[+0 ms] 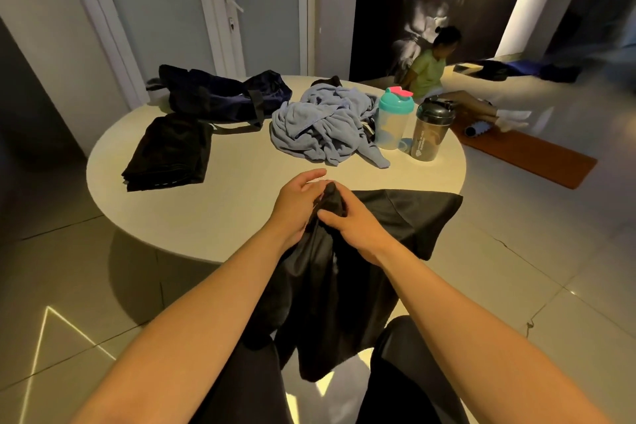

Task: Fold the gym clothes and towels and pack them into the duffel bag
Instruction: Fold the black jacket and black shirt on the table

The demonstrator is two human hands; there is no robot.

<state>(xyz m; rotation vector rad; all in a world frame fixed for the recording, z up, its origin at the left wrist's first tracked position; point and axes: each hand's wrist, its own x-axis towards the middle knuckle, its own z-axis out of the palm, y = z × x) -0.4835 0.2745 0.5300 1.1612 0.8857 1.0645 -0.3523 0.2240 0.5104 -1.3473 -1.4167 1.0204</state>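
A black shirt hangs over the near edge of the round table, and part of it trails down to my lap. My left hand and my right hand both grip a bunched fold of it between them. A folded black garment lies at the table's left. The dark blue duffel bag lies at the far left, its strap loose. A crumpled light blue towel is heaped in the middle of the far side.
Two shaker bottles stand to the right of the towel, one teal-lidded, one dark. Beyond the table a person sits on the floor near an orange mat with a foam roller. Doors line the back wall.
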